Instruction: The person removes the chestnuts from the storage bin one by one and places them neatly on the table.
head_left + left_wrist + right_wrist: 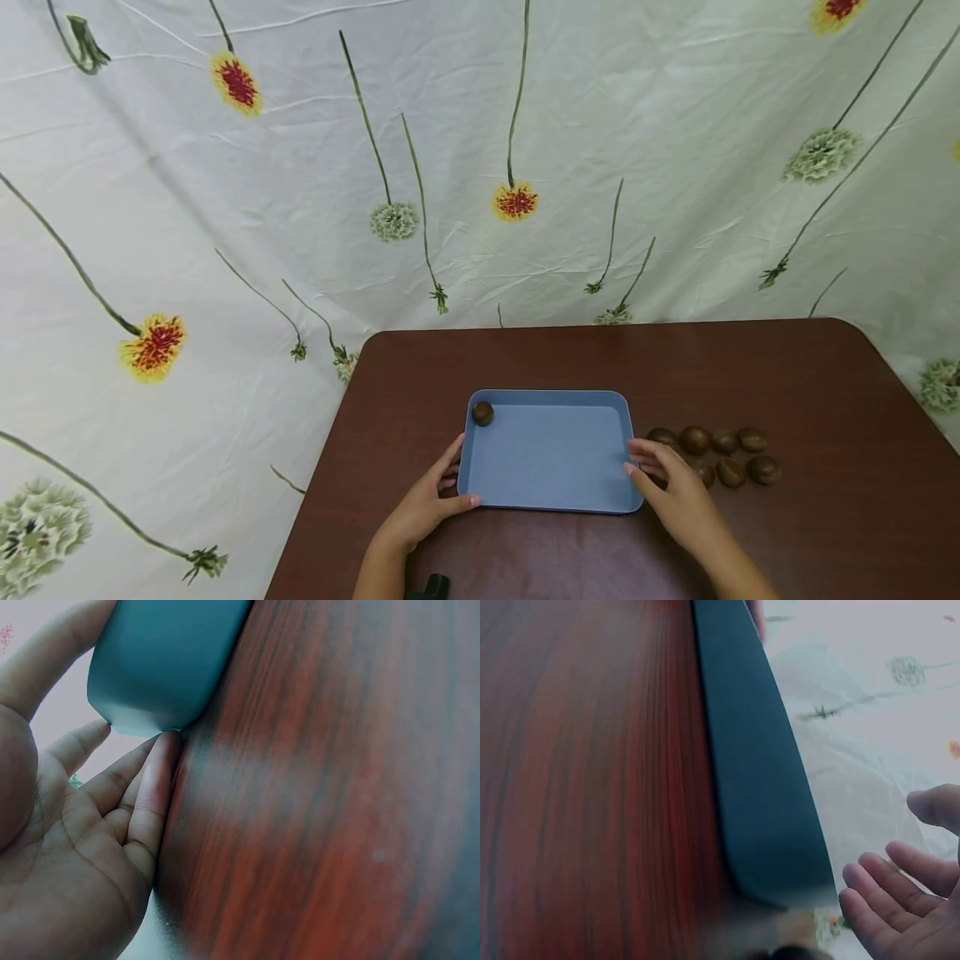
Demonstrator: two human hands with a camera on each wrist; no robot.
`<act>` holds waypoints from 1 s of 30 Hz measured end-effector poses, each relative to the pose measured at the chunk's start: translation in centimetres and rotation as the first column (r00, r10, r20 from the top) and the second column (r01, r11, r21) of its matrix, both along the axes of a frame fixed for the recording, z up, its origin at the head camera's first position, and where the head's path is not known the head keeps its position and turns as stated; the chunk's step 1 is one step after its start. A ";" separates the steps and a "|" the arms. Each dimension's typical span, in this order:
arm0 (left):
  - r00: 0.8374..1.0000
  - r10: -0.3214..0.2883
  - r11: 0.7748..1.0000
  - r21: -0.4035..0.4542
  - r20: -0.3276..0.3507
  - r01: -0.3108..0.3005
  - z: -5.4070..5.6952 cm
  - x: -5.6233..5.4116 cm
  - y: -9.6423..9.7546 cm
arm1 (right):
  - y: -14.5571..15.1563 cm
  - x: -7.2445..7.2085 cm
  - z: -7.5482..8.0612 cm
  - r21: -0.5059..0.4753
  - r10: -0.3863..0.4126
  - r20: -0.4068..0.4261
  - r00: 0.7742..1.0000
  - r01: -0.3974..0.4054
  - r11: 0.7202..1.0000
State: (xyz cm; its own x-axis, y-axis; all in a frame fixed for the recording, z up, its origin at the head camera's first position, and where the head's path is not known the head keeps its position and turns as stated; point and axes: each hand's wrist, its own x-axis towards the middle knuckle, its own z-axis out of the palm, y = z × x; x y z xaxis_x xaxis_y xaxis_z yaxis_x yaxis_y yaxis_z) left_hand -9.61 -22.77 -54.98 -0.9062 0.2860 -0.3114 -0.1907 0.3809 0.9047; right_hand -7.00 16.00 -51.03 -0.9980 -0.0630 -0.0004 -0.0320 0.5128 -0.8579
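Observation:
A blue rectangular tray [551, 454] lies on the table, with one round, dark brown chestnut-like nut [483, 413] in its far left corner. My left hand [426, 505] holds the near left corner, thumb at the front rim and fingers along the left side. In the left wrist view, fingertips touch the tray's outer wall [161, 667]. My right hand [672, 490] is at the tray's right side, fingers slightly bent and thumb apart from them. The right wrist view shows its fingers [885, 896] beside the tray's end, gripping nothing. Several similar brown nuts [731, 472] lie just beyond that hand, some partly hidden behind it.
The dark reddish-brown wooden table [420, 367] has rounded far corners. A pale cloth with printed flowers [465, 167] hangs behind it and down its left side. Near the left forearm, a small black object [437, 587] shows at the bottom edge.

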 end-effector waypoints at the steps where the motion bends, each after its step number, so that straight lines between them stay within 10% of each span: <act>1: 1.000 0.000 1.000 0.000 0.000 0.000 0.0 0.0 0.0 | -0.3 -0.1 0.1 -0.002 0.010 0.014 1.000 -0.010 1.000; 15: 1.000 -0.004 1.000 -0.008 -0.006 0.004 0.1 0.2 0.1 | -4.4 -1.3 0.2 0.006 0.121 0.189 0.974 -0.125 0.992; 30: 1.000 0.000 1.000 -0.006 0.002 0.000 -0.1 0.0 -0.1 | -7.4 -4.3 -1.2 0.020 0.165 0.200 0.966 -0.173 0.985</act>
State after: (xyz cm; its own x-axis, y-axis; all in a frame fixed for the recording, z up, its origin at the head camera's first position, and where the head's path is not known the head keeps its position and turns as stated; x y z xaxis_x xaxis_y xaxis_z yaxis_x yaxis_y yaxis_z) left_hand -9.58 -22.86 -55.06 -0.9055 0.2845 -0.3148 -0.1921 0.3865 0.9021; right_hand -11.28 8.62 -52.19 -0.9529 -0.2267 -0.2014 0.0467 0.5463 -0.8363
